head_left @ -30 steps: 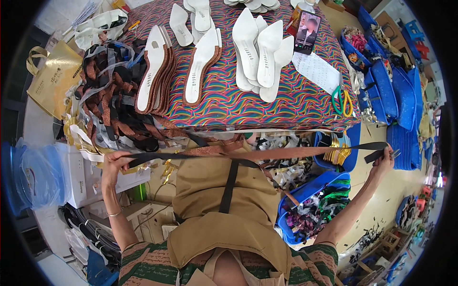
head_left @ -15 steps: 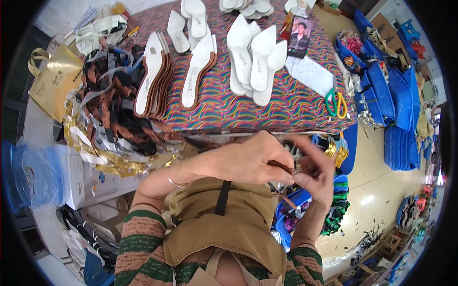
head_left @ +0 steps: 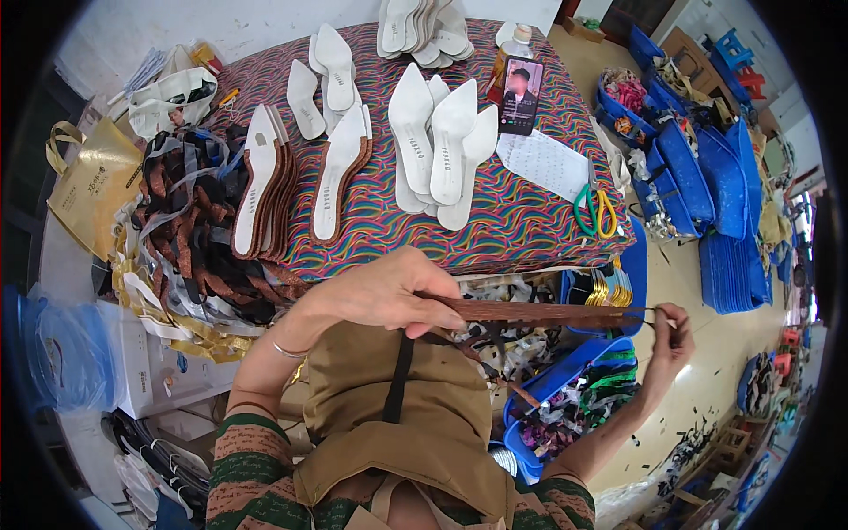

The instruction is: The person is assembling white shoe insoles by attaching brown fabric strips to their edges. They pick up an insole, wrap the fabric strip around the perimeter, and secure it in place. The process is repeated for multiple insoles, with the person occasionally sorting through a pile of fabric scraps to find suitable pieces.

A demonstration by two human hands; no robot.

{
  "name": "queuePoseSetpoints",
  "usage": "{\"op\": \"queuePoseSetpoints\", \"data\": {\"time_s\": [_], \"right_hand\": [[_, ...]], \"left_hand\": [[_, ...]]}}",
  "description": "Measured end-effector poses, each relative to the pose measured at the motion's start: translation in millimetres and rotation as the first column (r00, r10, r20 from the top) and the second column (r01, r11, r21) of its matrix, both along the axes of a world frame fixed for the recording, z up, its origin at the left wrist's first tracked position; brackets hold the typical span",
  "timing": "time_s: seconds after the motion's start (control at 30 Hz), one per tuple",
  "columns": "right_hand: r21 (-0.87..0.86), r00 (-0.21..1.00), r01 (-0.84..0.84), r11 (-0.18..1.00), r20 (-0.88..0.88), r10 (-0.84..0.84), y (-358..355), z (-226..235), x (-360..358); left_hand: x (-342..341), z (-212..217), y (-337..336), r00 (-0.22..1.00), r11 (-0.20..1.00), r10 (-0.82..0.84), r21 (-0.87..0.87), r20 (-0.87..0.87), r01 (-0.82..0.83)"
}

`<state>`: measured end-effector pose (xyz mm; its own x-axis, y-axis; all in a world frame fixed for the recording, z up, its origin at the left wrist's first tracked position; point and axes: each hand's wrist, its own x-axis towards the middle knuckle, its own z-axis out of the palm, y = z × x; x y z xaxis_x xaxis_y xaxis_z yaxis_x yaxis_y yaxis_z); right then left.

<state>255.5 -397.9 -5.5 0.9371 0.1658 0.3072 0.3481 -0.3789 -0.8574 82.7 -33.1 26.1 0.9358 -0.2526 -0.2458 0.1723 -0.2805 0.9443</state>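
Observation:
A long brown strip [head_left: 548, 313] stretches almost level between my hands, just off the table's front edge. My left hand [head_left: 389, 291] pinches its left end between thumb and fingers. Out to the right, my right hand [head_left: 671, 340] is closed on the other end, where the strip narrows to a dark tip. Beyond my left hand, a stack of white pointed insoles with brown edges [head_left: 261, 190] and a second such stack [head_left: 338, 181] lie on the patterned tablecloth [head_left: 397, 243]. Plain white insoles [head_left: 450, 141] overlap to the right of them.
Scissors with green and yellow handles [head_left: 596, 215] lie on the table near a paper sheet [head_left: 548, 166]. A phone [head_left: 521, 97] leans against a bottle [head_left: 516, 46]. Tangled strips [head_left: 181, 221] hang at the left. A blue bin of scraps [head_left: 574, 380] stands below the strip.
My hands were close together around a bit of brown material. Now they are wide apart, the right one farther right, with the strip drawn out between them. The view has shifted slightly.

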Motion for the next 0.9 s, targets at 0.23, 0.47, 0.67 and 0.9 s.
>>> {"op": "queuePoseSetpoints", "data": {"time_s": [0.23,0.47,0.67,0.9], "right_hand": [[-0.161,0.889,0.424,0.891,0.265,-0.375,-119.7,-18.6,56.6],[-0.428,0.838,0.544,0.721,0.321,-0.442,-149.3,-66.4,71.3],[-0.641,0.965,0.250,0.726,0.226,-0.133,-37.9,-124.1,33.3],[-0.214,0.824,-0.331,0.919,0.409,0.392,127.9,-87.6,-58.4]], "left_hand": [[-7.5,-20.6,34.1,0.985,0.994,0.024,-0.100,-0.171,-0.042],[-12.1,-25.4,47.9,0.972,0.978,0.116,-0.147,-0.202,-0.147],[0.2,-39.2,14.1,0.935,0.776,0.312,-0.522,-0.171,-0.354],[28.1,-57.4,-23.6,0.860,0.406,0.388,-0.777,-0.331,-0.482]]}}
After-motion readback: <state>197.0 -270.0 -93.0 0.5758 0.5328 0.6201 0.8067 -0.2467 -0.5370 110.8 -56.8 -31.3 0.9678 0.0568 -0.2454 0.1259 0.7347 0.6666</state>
